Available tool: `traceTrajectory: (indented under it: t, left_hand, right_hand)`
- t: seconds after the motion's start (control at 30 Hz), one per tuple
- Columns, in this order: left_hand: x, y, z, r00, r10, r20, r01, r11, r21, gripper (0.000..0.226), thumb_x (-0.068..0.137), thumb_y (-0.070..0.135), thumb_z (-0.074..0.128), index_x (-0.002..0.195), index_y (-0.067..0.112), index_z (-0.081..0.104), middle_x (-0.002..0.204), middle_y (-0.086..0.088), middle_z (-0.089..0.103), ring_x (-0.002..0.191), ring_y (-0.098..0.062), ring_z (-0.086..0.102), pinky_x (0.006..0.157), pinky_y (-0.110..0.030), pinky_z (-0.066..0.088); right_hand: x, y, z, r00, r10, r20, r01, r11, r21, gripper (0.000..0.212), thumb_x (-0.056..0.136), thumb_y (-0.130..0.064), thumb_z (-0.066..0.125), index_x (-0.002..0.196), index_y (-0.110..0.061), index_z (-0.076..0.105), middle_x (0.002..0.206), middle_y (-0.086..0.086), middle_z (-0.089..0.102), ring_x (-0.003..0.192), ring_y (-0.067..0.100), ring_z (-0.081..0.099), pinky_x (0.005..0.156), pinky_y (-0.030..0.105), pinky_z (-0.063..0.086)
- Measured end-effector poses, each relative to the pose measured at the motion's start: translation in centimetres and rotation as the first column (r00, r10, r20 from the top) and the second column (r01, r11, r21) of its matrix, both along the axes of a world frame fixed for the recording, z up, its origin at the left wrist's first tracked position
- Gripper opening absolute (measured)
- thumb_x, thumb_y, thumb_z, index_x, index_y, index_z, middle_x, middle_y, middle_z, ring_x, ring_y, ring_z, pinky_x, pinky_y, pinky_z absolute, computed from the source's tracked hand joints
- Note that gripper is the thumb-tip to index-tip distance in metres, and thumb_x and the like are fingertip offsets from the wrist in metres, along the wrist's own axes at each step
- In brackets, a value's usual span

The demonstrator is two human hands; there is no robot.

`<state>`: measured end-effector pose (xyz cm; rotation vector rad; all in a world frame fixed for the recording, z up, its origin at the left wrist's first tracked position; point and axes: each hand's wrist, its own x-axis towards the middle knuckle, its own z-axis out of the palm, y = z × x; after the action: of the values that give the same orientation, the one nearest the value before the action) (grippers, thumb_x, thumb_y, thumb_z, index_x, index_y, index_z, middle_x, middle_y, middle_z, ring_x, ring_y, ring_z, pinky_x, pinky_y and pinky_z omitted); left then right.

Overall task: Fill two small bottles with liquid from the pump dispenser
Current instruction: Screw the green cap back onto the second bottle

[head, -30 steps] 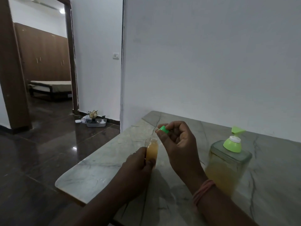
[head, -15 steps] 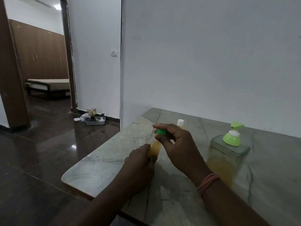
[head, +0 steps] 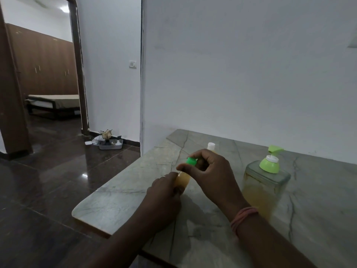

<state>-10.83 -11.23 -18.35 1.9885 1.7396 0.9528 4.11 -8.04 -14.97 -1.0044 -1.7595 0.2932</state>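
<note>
Lowered since before, my right hand [head: 209, 171] pinched the green cap [head: 191, 161] onto the small bottle [head: 182, 179] that my left hand [head: 164, 192] clasped.

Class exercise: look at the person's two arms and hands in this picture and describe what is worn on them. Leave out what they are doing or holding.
Both forearms are bare, with no sleeves in view. The left hand wears a thin, pale metallic ring on one finger. The right hand shows no rings, but its wrist carries several loops of orange-pink thread wound like a bracelet. No gloves or watch are in view.
</note>
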Motion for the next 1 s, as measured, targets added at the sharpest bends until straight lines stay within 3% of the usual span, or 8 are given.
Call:
traceTrajectory:
  t: [0.13,0.2,0.27,0.37,0.5,0.67,0.87,1.0]
  left_hand:
    - [-0.1,0.2,-0.2,0.998,-0.001,0.061,0.0,1.0,0.012,0.038,0.099,0.018,0.053,0.136,0.021,0.047,0.128,-0.004,0.058,0.108,-0.018,0.053,0.099,-0.039,0.047]
    - [-0.2,0.4,-0.3,0.995,-0.014,0.098,0.012,1.0,0.02,0.035,0.098,0.016,0.053,0.133,0.02,0.049,0.124,-0.004,0.06,0.106,-0.017,0.055,0.097,-0.038,0.048]
    - [-0.3,0.5,-0.3,0.991,-0.035,0.128,0.033,0.999,0.013,0.034,0.098,0.014,0.053,0.132,0.019,0.052,0.122,-0.004,0.061,0.105,-0.018,0.057,0.092,-0.035,0.05]
    - [-0.4,0.6,-0.5,0.989,-0.055,0.136,0.056,0.998,0.0,0.035,0.097,0.013,0.054,0.131,0.018,0.053,0.12,-0.004,0.063,0.103,-0.018,0.06,0.083,-0.028,0.049]
    - [-0.5,0.5,-0.5,0.989,-0.033,0.145,0.026,0.998,0.055,0.034,0.095,0.012,0.056,0.128,0.019,0.056,0.119,-0.004,0.065,0.102,-0.016,0.061,0.087,-0.03,0.051]
    - [0.3,-0.4,0.0,0.998,0.044,-0.041,-0.035,0.98,0.195,0.039,0.097,0.033,0.057,0.132,0.017,0.054,0.126,-0.003,0.064,0.111,-0.019,0.058,0.096,-0.034,0.047]
    - [0.7,-1.4,0.4,0.963,0.155,-0.219,-0.077,0.941,0.328,0.042,0.098,0.042,0.053,0.136,0.022,0.053,0.129,0.004,0.066,0.109,-0.011,0.062,0.091,-0.018,0.043]
    - [0.8,-1.5,0.4,0.929,0.206,-0.308,-0.084,0.926,0.368,0.041,0.099,0.042,0.053,0.134,0.023,0.054,0.121,0.004,0.07,0.102,-0.009,0.065,0.088,-0.02,0.045]
  right_hand:
    - [0.2,-0.6,0.2,0.998,-0.03,-0.061,0.033,0.998,0.053,0.062,0.069,-0.079,0.061,0.061,-0.019,0.049,0.051,-0.008,0.039,0.047,0.004,0.036,0.047,0.018,0.036]
    - [0.1,-0.7,0.0,0.997,0.026,-0.078,-0.025,1.0,0.008,0.047,0.079,-0.066,0.066,0.077,-0.02,0.057,0.062,-0.008,0.045,0.054,0.003,0.04,0.051,0.017,0.039]
    - [-0.3,-0.7,-0.5,0.995,0.08,-0.055,-0.083,0.995,-0.054,0.03,0.09,-0.042,0.069,0.112,-0.024,0.059,0.086,-0.007,0.054,0.069,0.005,0.051,0.061,0.018,0.046]
    - [-0.8,-0.7,-1.0,0.985,0.17,-0.023,-0.171,0.98,-0.097,0.04,0.099,-0.018,0.059,0.137,-0.029,0.054,0.118,-0.014,0.06,0.102,0.0,0.058,0.082,0.014,0.05]
    - [-1.2,-0.6,-0.5,0.988,0.124,-0.092,-0.129,0.99,-0.052,0.03,0.088,-0.017,0.075,0.117,-0.025,0.071,0.103,-0.012,0.071,0.097,0.0,0.065,0.084,0.019,0.056]
    - [-1.3,-1.3,-0.1,0.992,-0.051,-0.112,0.044,0.997,-0.065,0.032,0.071,-0.039,0.087,0.089,-0.021,0.068,0.07,-0.01,0.062,0.065,-0.002,0.058,0.056,0.011,0.047]
    - [-1.8,-2.2,0.5,0.979,-0.181,-0.09,0.168,0.976,-0.138,0.038,0.07,-0.044,0.086,0.082,-0.019,0.059,0.071,-0.009,0.059,0.062,0.0,0.055,0.049,0.006,0.041]
    - [-2.6,-2.4,0.1,0.957,-0.259,-0.129,0.23,0.951,-0.206,0.043,0.07,-0.046,0.086,0.082,-0.015,0.06,0.072,-0.007,0.061,0.062,0.002,0.057,0.051,0.008,0.037]
